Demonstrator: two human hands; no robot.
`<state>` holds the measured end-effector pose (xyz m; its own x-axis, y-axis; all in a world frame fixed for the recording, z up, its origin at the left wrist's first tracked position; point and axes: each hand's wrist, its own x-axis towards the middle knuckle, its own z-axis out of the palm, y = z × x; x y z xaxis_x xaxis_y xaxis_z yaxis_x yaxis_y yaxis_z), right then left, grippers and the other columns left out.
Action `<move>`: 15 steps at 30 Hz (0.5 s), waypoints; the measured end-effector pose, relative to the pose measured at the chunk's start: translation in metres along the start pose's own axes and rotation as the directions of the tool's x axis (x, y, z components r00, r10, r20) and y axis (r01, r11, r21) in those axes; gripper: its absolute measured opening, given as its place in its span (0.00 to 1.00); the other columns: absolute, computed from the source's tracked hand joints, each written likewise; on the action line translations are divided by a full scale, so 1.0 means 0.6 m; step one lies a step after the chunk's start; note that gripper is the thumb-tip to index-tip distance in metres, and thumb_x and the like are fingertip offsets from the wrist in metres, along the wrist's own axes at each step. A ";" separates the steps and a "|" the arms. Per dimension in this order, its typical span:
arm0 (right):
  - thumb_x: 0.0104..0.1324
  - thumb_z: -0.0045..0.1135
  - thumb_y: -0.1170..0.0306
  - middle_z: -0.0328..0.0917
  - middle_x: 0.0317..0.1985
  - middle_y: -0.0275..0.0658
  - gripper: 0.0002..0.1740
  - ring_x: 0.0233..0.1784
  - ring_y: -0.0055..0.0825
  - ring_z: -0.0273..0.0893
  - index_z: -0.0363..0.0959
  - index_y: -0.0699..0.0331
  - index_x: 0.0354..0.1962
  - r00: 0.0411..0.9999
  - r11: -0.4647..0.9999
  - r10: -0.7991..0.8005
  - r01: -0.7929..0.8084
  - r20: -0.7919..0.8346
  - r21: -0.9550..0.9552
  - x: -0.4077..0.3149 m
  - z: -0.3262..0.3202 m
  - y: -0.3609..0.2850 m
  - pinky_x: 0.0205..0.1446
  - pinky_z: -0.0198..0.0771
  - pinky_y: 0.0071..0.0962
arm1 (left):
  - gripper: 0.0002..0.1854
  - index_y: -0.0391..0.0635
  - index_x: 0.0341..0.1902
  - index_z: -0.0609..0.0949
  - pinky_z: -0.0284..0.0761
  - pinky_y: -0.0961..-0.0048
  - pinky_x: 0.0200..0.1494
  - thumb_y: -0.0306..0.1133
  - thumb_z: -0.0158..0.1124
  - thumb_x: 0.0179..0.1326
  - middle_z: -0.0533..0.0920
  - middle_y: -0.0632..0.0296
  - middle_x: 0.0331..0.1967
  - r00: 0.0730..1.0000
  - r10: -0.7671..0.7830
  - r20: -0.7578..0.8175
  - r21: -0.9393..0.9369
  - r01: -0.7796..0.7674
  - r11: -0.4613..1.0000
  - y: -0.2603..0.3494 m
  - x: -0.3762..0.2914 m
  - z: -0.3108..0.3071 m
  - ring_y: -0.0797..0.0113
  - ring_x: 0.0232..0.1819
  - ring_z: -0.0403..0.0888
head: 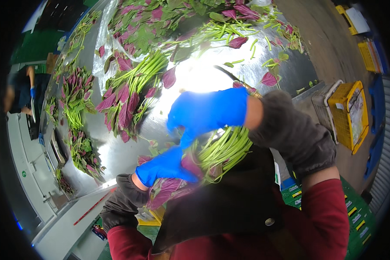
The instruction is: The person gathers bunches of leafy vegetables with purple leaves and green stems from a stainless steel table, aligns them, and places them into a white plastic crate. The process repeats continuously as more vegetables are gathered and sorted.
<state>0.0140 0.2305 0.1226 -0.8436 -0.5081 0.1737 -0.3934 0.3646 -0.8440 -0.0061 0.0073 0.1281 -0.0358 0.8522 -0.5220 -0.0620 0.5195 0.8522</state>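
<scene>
My left hand, in a blue glove, grips a bunch of red-and-green amaranth by its leafy part, close against my dark apron. The bunch's green stems point up and right. My right hand, also blue-gloved and blurred, is bent over the bunch just above the left hand, thumb pointing down. Whether its hidden fingers hold anything is unclear. Beyond its wrist lies a curved-bladed knife on the steel table. Another amaranth bunch rests left of my right hand.
A large leafy heap on clear plastic film covers the table's far side. Cut stem pieces are scattered nearby. More bunches lie leftward. Yellow crates stand at right. Another person is at far left.
</scene>
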 end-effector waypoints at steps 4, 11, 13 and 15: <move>0.57 0.62 0.65 0.81 0.31 0.46 0.13 0.32 0.30 0.80 0.82 0.65 0.35 0.807 0.888 0.237 0.046 -0.541 0.457 -0.072 -0.092 0.085 0.39 0.74 0.27 | 0.32 0.38 0.55 0.79 0.74 0.71 0.53 0.28 0.79 0.43 0.84 0.58 0.46 0.889 -0.382 0.253 -0.028 0.401 0.915 0.000 -0.008 -0.016 0.71 0.48 0.80; 0.60 0.65 0.62 0.80 0.47 0.45 0.26 0.46 0.32 0.80 0.74 0.64 0.54 0.799 0.824 0.174 -0.438 -0.575 -0.360 -0.155 -0.036 0.064 0.47 0.76 0.31 | 0.34 0.38 0.58 0.78 0.74 0.71 0.55 0.23 0.78 0.43 0.83 0.59 0.50 0.933 -0.353 0.068 -0.411 0.349 0.842 -0.034 -0.041 0.007 0.70 0.51 0.79; 0.61 0.64 0.65 0.80 0.46 0.43 0.28 0.46 0.27 0.80 0.70 0.66 0.57 0.811 0.893 0.330 -0.433 -0.483 -0.117 -0.178 -0.041 0.102 0.48 0.76 0.29 | 0.26 0.36 0.53 0.80 0.77 0.72 0.51 0.21 0.74 0.46 0.84 0.58 0.44 0.952 -0.307 0.015 -0.431 0.283 0.857 -0.026 -0.043 0.010 0.70 0.45 0.81; 0.61 0.61 0.63 0.80 0.50 0.44 0.26 0.57 0.35 0.76 0.74 0.58 0.57 0.541 0.746 0.658 -0.564 -0.524 0.354 -0.200 -0.089 0.095 0.61 0.70 0.33 | 0.19 0.35 0.48 0.83 0.80 0.73 0.46 0.19 0.70 0.49 0.86 0.57 0.38 0.964 -0.264 -0.042 -0.451 0.217 0.865 -0.017 -0.049 0.016 0.70 0.39 0.84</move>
<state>0.0734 0.3542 0.0809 -0.9068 0.3734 -0.1957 0.3119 0.2821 -0.9073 0.0053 -0.0224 0.1350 -0.0596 0.6817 -0.7292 -0.5117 0.6064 0.6087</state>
